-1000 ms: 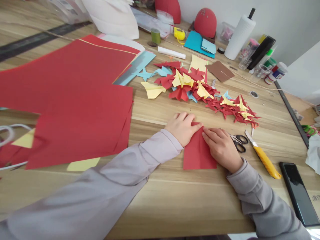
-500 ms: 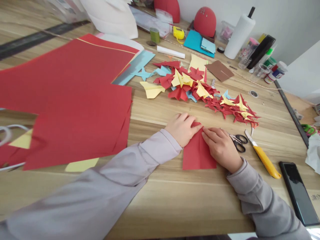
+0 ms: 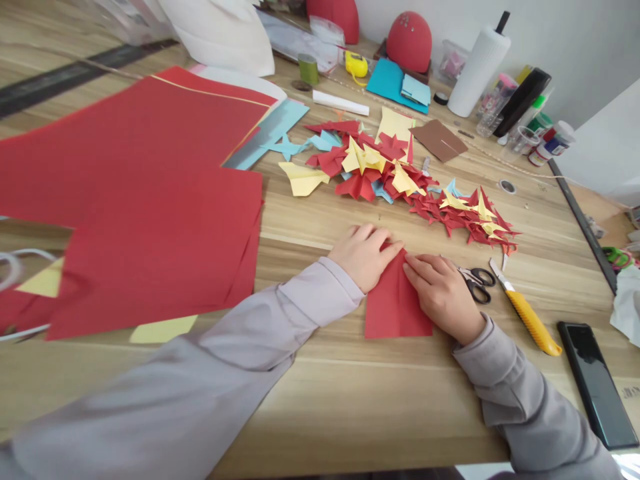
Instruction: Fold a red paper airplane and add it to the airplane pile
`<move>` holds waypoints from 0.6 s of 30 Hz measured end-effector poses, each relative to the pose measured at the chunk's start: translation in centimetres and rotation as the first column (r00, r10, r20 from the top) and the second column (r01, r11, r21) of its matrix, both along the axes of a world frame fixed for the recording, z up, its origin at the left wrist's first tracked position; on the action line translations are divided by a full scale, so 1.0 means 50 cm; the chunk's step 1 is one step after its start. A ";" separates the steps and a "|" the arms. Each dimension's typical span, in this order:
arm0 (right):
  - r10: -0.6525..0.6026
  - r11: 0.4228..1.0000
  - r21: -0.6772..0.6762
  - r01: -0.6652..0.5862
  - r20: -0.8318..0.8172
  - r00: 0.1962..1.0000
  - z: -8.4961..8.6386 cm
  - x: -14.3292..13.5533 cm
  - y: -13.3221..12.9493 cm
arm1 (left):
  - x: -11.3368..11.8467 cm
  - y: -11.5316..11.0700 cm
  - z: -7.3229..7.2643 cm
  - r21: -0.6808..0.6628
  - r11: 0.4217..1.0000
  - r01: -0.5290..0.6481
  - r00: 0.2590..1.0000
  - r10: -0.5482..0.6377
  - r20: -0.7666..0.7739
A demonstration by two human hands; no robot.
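Observation:
A small sheet of red paper (image 3: 393, 310) lies on the wooden table in front of me, with a faint crease running down its middle. My left hand (image 3: 361, 257) covers its upper left part, fingers curled over the far edge and thumb pointing towards the right hand. On the upper right side, my right hand (image 3: 440, 290) pinches the paper with fingers close together. The two hands almost meet at the top of the sheet, so the top edge is mostly hidden. Beside my right hand lie black-handled scissors (image 3: 477, 283), their blades partly behind it.
A yellow utility knife (image 3: 530, 317) and a phone (image 3: 597, 387) lie on the right. Beyond the hands is a pile of folded red, yellow and blue paper shapes (image 3: 365, 163). Large red sheets (image 3: 165, 240) cover the left. Bottles and a white cylinder (image 3: 480, 73) stand at the back.

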State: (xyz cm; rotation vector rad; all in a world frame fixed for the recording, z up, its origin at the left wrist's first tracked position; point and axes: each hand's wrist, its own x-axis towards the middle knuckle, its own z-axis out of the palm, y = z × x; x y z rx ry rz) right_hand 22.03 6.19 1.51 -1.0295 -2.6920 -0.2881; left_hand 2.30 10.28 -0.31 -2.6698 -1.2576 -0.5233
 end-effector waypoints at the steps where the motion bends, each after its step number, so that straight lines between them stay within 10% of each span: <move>1: 0.003 1.000 0.003 -0.003 0.000 1.000 0.000 0.000 0.000 | 0.000 0.000 0.000 -0.003 1.000 -0.003 1.000 0.003 0.000; 18: 0.004 1.000 0.003 -0.004 -0.038 0.999 -0.003 0.000 0.004 | 0.005 -0.016 0.016 -0.112 0.993 -0.027 0.997 0.034 0.063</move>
